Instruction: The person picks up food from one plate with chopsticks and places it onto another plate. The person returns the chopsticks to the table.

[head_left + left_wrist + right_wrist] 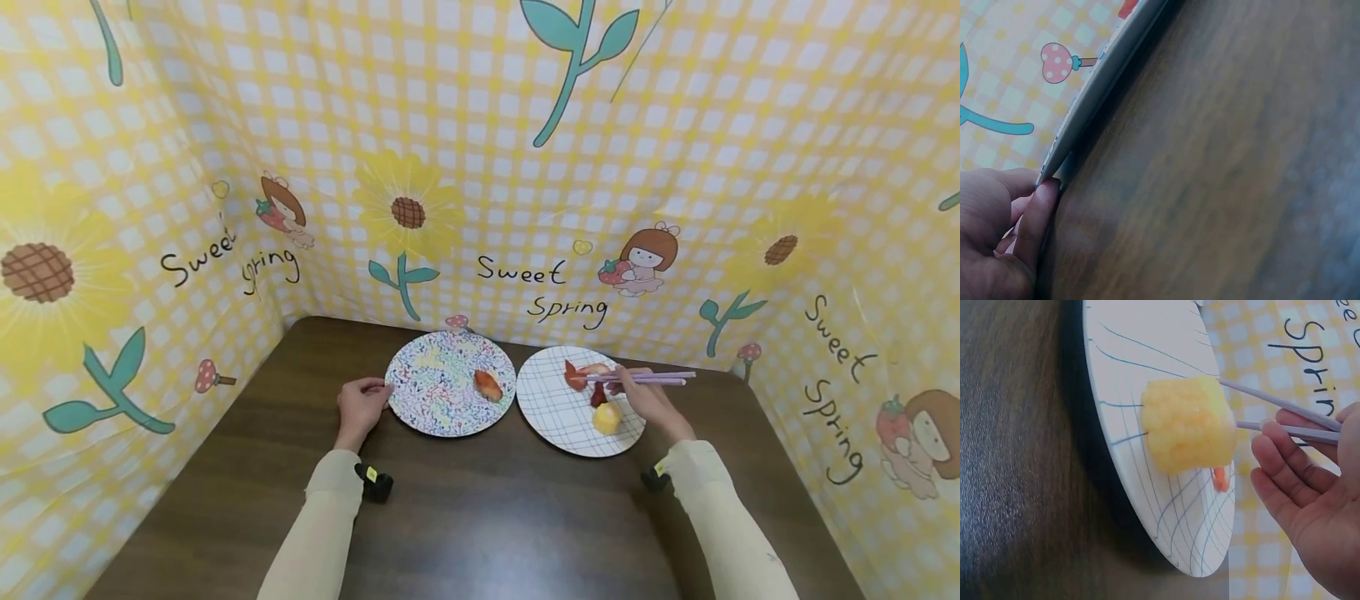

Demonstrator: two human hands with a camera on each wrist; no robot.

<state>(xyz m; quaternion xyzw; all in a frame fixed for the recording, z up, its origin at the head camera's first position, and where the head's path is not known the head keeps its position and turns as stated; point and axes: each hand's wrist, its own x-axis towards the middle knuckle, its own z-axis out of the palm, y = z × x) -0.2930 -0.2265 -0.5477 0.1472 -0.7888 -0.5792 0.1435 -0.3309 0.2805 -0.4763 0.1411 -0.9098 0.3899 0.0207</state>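
Observation:
My left hand [362, 410] pinches the left rim of a round plate with colourful speckles [431, 400]; the left wrist view shows thumb and finger at the plate's edge. A browned orange food piece [487, 385] lies on its right side. My right hand [651, 404] holds a pair of light purple chopsticks [660, 379] over a white plate with blue lines [551, 421]. Their tips are at an orange-red food piece [573, 375]; whether they grip it I cannot tell. Nearby lie a dark red piece [597, 395], a pale piece [596, 368] and a chunk of corn [1185, 425].
Both plates stand side by side near the back edge of a dark wooden table [450, 508]. A yellow checked cloth [465, 108] with printed flowers surrounds the table at the back and sides. Each wrist wears a black strapped device [377, 483].

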